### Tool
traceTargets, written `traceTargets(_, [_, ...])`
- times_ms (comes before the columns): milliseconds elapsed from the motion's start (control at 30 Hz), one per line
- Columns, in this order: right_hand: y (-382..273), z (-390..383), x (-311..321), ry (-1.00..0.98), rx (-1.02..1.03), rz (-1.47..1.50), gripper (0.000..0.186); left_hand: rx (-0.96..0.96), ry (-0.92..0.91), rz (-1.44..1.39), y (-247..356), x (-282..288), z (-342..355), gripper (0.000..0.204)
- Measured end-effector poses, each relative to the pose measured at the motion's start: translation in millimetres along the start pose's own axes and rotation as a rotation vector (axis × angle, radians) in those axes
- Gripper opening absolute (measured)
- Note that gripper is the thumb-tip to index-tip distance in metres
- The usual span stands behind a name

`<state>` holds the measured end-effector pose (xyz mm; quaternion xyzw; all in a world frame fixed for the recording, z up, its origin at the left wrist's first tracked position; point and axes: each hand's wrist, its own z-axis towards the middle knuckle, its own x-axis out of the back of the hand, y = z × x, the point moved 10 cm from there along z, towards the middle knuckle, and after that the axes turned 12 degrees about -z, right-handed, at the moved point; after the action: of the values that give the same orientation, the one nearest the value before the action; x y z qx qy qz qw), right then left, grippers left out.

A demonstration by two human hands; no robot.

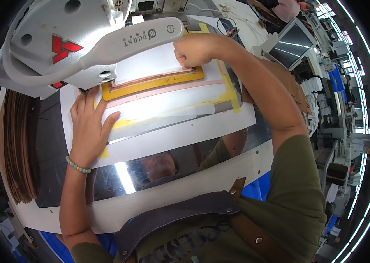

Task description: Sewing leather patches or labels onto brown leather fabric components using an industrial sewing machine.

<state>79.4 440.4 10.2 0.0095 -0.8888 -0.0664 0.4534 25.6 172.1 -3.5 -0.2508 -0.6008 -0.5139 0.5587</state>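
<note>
A yellow frame (158, 84) with rounded corners lies on a white sheet (167, 136) under the machine head. Along its inner edge runs a thin brown strip (143, 79), and white material (143, 63) fills its middle. My left hand (89, 125) rests flat by the frame's left end, fingers spread and thumb out; its fingertips reach beneath the machine. My right hand (198, 50) is closed, knuckles up, at the frame's right end, with its fingertips down by the brown strip. Whatever it may pinch is hidden. Yellow tape (231, 94) marks the sheet's right side.
The white sewing machine head (36, 48) and a grey gooseneck lamp (137, 41) overhang the work. Brown sheets (16, 144) are stacked at left, more brown pieces (283, 83) at right. A screen (292, 44) stands beyond; another person's pink sleeve (286, 9) shows at the far right.
</note>
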Motion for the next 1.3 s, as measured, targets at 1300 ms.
traceTargets(1300, [-91.3, 27.0, 25.1, 0.335, 0.221, 0.772, 0.025, -0.06, 0.09, -0.08, 3.6, 4.9, 0.2, 0.062])
